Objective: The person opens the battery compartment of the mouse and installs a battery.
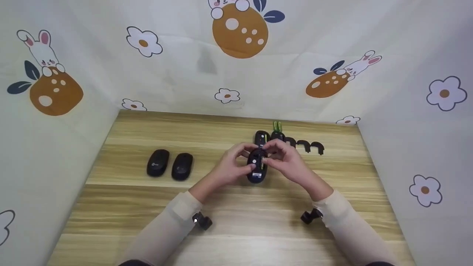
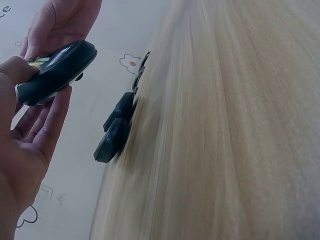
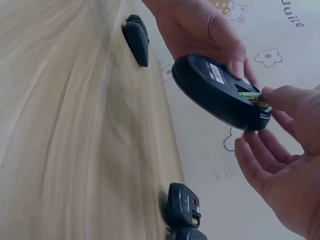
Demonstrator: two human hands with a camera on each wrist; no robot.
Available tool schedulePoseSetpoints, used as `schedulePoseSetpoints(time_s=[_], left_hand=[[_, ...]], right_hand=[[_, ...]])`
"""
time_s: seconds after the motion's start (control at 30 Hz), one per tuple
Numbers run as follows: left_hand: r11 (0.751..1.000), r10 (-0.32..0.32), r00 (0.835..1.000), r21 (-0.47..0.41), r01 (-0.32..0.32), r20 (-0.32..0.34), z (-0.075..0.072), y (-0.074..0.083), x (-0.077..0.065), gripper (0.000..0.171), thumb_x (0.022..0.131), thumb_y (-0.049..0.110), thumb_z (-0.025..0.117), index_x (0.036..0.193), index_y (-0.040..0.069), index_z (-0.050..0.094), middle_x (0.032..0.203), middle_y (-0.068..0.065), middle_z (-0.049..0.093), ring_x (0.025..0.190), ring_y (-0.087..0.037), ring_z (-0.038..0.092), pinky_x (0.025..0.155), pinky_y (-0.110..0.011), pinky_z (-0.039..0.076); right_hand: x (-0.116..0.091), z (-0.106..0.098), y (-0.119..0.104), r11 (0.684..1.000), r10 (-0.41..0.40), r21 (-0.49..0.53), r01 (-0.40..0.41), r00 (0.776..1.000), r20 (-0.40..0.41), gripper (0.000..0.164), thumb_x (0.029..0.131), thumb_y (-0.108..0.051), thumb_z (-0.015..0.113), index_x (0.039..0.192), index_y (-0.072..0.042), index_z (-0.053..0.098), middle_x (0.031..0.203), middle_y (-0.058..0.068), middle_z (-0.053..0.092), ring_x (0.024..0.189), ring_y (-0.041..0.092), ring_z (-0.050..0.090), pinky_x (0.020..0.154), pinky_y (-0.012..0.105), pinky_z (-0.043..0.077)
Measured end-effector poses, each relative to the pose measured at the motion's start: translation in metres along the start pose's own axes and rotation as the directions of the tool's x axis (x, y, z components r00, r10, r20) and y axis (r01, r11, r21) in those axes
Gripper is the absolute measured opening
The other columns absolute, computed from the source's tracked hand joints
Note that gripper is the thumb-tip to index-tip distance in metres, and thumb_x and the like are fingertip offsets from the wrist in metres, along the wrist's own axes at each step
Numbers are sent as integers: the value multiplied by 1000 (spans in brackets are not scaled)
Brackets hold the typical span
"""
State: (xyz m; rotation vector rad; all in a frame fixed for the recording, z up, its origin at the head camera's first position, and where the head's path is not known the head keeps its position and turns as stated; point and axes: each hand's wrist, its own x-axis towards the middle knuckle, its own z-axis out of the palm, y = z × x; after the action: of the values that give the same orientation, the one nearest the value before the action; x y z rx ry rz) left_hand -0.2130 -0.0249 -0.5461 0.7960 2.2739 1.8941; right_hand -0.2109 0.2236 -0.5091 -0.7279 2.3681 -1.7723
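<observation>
A black computer mouse (image 1: 255, 177) is held underside up above the table, its battery compartment uncovered. My left hand (image 1: 236, 162) grips it from the left, thumb on the underside and fingers beneath, as the left wrist view shows. A green-and-yellow battery (image 3: 248, 95) lies in the compartment. My right hand (image 3: 290, 135) has its thumb pressed on the battery's end and its fingertips against the mouse's far end from below. How fully the battery is seated cannot be told, since the thumb covers part of it.
Behind the hands lies another upturned mouse (image 1: 261, 136) with a battery in it, beside a further black mouse (image 1: 278, 136). Two green batteries (image 1: 277, 126) lie beyond. Curved black covers (image 1: 303, 145) sit to the right. Two black mice (image 1: 158, 162) rest at left on the wooden table (image 1: 236, 229).
</observation>
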Motion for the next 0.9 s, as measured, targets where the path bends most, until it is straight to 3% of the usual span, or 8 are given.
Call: schedulePoseSetpoints(time_s=[0.1, 0.27, 0.53, 0.67, 0.9], left_hand=[[1000, 6, 1000, 2, -6, -4, 1, 0, 0, 57, 91, 2, 83, 145, 7, 66, 135, -6, 70, 117, -24, 68, 116, -50, 50], [1000, 10, 1000, 8, -10, -5, 2, -2, -1, 58, 90, 1, 84, 145, 11, 67, 135, -3, 70, 119, -23, 66, 116, -55, 50], [999, 36, 999, 27, -35, -7, 2, 0, -2, 59, 91, 0, 85, 145, 12, 67, 136, -3, 69, 119, -24, 66, 113, -58, 52], [998, 41, 999, 48, -41, 2, 4, 0, -2, 58, 91, 2, 85, 145, 12, 67, 137, -2, 69, 118, -22, 67, 115, -51, 50], [997, 57, 998, 56, -58, 4, 5, -1, -3, 57, 91, 3, 85, 144, 14, 67, 137, 0, 69, 118, -20, 67, 115, -49, 50]], right_hand=[[-1, 1, 0, 997, 65, 45, -65, 998, 13, 36, 99, -2, 80, 133, 0, 68, 127, 16, 75, 115, 36, 73, 99, 41, 64], [-1, 1, 1, 993, 96, 72, -97, 995, 25, 38, 99, -2, 80, 135, 1, 68, 128, 16, 75, 116, 33, 71, 100, 39, 63], [-2, 3, 2, 993, 70, 95, -70, 998, 9, 39, 96, 6, 78, 133, 7, 65, 125, 23, 74, 114, 30, 70, 99, 40, 63], [-2, 5, 2, 995, 62, 80, -61, 998, -8, 36, 97, 7, 77, 131, 7, 66, 122, 22, 74, 112, 29, 70, 97, 39, 63], [-5, 8, 2, 998, 39, 49, -37, 999, -31, 34, 98, 6, 77, 130, 3, 68, 120, 17, 75, 113, 30, 70, 96, 44, 64]])
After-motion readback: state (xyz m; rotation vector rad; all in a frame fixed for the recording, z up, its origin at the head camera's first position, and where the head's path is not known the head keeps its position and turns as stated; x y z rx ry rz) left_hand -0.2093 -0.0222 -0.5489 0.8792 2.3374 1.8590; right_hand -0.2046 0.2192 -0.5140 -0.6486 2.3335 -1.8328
